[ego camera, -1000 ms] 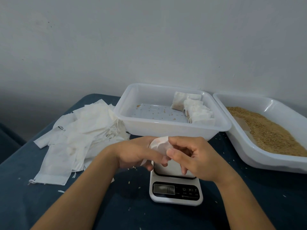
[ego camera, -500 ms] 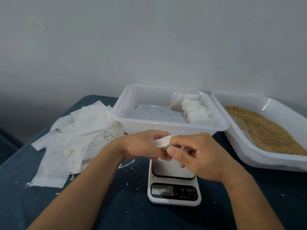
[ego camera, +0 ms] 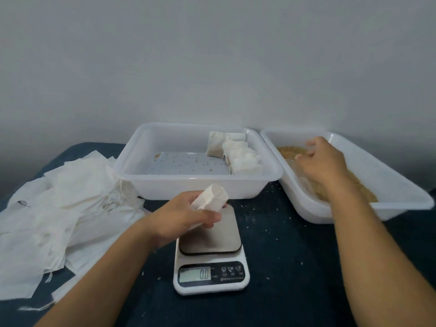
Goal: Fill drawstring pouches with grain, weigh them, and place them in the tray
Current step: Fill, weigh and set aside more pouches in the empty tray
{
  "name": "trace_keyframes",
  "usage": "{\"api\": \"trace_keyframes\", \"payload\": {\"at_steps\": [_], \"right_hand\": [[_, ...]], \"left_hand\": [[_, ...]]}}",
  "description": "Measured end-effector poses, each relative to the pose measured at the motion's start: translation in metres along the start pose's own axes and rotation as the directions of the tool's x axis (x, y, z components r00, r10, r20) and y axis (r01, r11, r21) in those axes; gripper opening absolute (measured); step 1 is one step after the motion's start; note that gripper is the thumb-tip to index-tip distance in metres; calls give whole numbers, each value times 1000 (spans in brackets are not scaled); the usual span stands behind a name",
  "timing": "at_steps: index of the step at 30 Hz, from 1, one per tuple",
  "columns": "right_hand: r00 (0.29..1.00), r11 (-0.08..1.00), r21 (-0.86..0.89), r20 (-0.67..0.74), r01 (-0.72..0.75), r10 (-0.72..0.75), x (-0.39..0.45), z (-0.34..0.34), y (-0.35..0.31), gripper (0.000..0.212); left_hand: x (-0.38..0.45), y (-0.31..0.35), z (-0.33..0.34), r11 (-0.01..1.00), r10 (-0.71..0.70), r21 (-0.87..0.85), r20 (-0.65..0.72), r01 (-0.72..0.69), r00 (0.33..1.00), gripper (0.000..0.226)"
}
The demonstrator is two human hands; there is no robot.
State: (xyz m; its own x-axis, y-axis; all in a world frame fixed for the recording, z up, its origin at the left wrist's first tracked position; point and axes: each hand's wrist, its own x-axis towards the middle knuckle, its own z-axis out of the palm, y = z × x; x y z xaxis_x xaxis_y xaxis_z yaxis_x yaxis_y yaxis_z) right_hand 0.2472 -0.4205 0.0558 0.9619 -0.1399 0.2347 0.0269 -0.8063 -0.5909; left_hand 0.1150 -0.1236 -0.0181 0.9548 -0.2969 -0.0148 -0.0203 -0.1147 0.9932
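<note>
Two white tubs sit mid-frame: the centre tray holds about six filled pouches in its right corner, the right tub holds grain. The left hand grips one open pouch above the scale; the right hand, fingers loose, blurred, reaches into the grain. Empty pouches pile at left.

Matt cloth pouch, glossy translucent plastic tray, brushed metal scale platform.
</note>
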Motion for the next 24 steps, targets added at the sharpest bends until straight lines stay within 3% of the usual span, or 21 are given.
{"api": "trace_keyframes", "payload": {"at_steps": [5, 13, 20, 24], "right_hand": [[962, 878, -471, 191, -83, 193, 14, 9, 28, 44], [953, 836, -543, 204, -82, 226, 21, 18, 33, 33], [932, 707, -705, 217, -54, 288, 47, -30, 17, 31], [935, 620, -783, 183, -49, 305, 64, -45, 2, 36]], "left_hand": [[8, 4, 17, 995, 31, -92, -22, -33, 999, 17], [11, 10, 34, 996, 74, -47, -13, -75, 997, 17], [4, 1, 34, 995, 70, -67, -61, -74, 996, 14], [2, 1, 38, 997, 25, -74, -88, -32, 996, 31]]}}
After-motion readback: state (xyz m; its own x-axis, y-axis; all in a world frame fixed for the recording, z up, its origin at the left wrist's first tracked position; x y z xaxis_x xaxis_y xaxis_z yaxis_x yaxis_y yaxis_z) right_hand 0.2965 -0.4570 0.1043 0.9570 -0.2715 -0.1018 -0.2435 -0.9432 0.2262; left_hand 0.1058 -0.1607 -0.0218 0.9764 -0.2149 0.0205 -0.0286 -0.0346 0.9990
